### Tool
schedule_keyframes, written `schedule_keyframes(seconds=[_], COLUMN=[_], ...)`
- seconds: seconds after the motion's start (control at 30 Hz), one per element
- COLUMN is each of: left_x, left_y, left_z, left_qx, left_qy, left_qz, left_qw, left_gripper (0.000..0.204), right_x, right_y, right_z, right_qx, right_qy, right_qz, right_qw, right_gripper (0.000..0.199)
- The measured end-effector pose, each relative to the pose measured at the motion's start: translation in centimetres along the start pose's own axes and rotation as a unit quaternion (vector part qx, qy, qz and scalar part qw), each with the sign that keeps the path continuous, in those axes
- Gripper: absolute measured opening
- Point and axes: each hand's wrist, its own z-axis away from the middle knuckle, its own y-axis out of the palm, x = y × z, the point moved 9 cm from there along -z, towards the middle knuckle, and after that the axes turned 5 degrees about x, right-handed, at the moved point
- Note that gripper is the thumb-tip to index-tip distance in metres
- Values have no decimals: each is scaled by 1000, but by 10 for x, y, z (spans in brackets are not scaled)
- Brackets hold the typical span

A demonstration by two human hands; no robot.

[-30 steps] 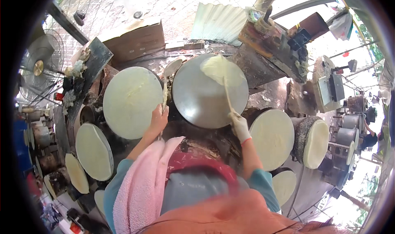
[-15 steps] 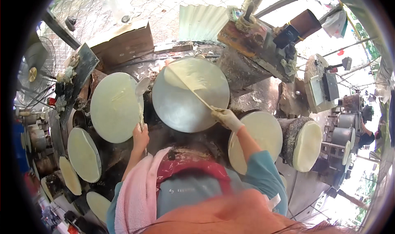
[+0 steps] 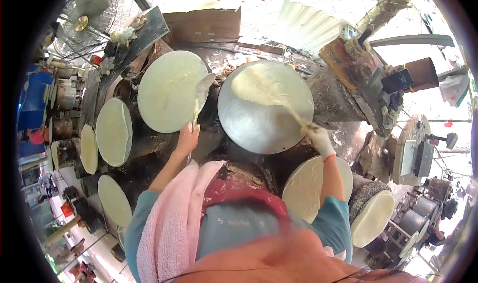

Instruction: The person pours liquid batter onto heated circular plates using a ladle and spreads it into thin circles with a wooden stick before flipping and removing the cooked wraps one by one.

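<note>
A round metal griddle (image 3: pixel 254 129) lies in front of me, with pale batter (image 3: pixel 256 83) across its far part. My right hand (image 3: pixel 320 140), in a whitish glove, grips a thin stick-like spreader (image 3: pixel 298 116) at the griddle's right edge. The spreader's far end is smeared by motion over the batter. In my left hand (image 3: pixel 187 139) is a batter-coated ladle (image 3: pixel 204 83), its bowl pointing away from me, between the griddle and a round plate covered with a pale sheet (image 3: pixel 172 93). The fingers of my left hand are closed round its handle.
More round pale-topped griddles stand at the left (image 3: pixel 114 133) and at the lower right (image 3: pixel 311 188). A cardboard box (image 3: pixel 201 26) and a corrugated sheet (image 3: pixel 306 29) are at the back. A fan (image 3: pixel 82 23) stands far left, a dirty stand (image 3: pixel 348 64) at the back right.
The view has turned, so the surroundings sit differently. My right hand has swung the spreader to the griddle's right side, and the batter reaches farther right. My left hand still holds the ladle.
</note>
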Motion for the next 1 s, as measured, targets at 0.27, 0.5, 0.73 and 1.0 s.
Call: schedule_keyframes(seconds=[0.27,0.5,0.73,1.0], left_x=[-5,-27,-14,2], left_y=[29,51,18,36], left_z=[-66,-85,1,59], left_qx=[-8,56,140,311], left_qy=[41,94,132,152], left_qz=[-89,-242,-292,-157], left_qw=[995,964,937,925], left_gripper=[25,16,11,21], right_x=[28,17,6,-69], right_y=[50,0,58,177], right_z=[28,-7,44,122], right_qx=[124,-26,143,14], right_qy=[107,13,170,128], right_qz=[56,20,86,-362], right_qw=[985,999,971,923], right_gripper=[35,40,34,31])
